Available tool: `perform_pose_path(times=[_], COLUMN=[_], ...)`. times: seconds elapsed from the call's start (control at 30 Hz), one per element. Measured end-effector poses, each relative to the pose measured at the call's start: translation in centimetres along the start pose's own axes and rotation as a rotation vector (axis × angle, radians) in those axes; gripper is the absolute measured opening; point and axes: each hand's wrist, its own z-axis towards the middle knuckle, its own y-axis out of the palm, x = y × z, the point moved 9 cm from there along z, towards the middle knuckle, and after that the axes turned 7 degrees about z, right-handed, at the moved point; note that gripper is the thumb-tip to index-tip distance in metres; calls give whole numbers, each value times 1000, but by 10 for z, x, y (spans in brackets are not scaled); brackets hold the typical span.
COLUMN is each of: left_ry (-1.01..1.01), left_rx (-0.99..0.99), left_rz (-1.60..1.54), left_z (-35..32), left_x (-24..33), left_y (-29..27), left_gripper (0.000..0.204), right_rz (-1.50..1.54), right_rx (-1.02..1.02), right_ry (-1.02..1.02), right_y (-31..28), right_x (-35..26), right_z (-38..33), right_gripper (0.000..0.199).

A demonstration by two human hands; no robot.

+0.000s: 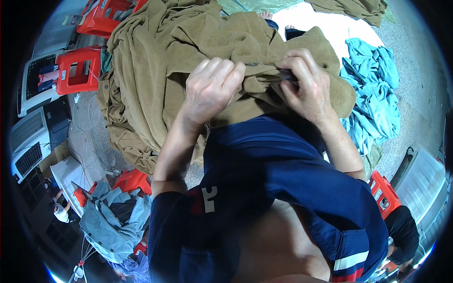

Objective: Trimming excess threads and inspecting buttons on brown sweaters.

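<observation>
A large heap of brown cloth garments (155, 70) lies over and in front of my lap. My left hand (214, 87) is closed, its fingers gripping a raised fold of the brown cloth. To its right, my right hand (306, 82) is curled around a small dark object (287, 75), mostly hidden by the fingers; its exact kind cannot be made out. Between the hands, the gathered cloth edge (262, 70) is stretched. A thin dark sliver (251, 64) shows beside my left fingertips.
Turquoise cloth (373, 89) is piled on the right. Red plastic stools (80, 70) stand at the left, near white machines (30, 153). Grey-blue garments (115, 221) are heaped at the lower left. A person in black (403, 233) is at the lower right, another (61, 212) far left.
</observation>
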Motion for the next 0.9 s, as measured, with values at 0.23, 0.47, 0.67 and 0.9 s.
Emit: perform_pose_path(times=[0.23, 0.47, 0.67, 0.9], left_ry=[38, 83, 23, -4], left_rx=[2, -20, 10, 0], left_rz=[-13, -43, -147, -159], left_z=[-20, -38, -39, -44], left_x=[7, 8, 14, 12], left_y=[-2, -1, 1, 7], left_gripper=[22, 19, 23, 26], right_rz=[228, 296, 440, 190], right_rx=[-66, -169, -95, -331], right_ry=[100, 142, 44, -8], right_y=[-4, -13, -13, 33], right_x=[29, 51, 10, -2], right_z=[-25, -43, -11, 3], right_gripper=[29, 22, 14, 24])
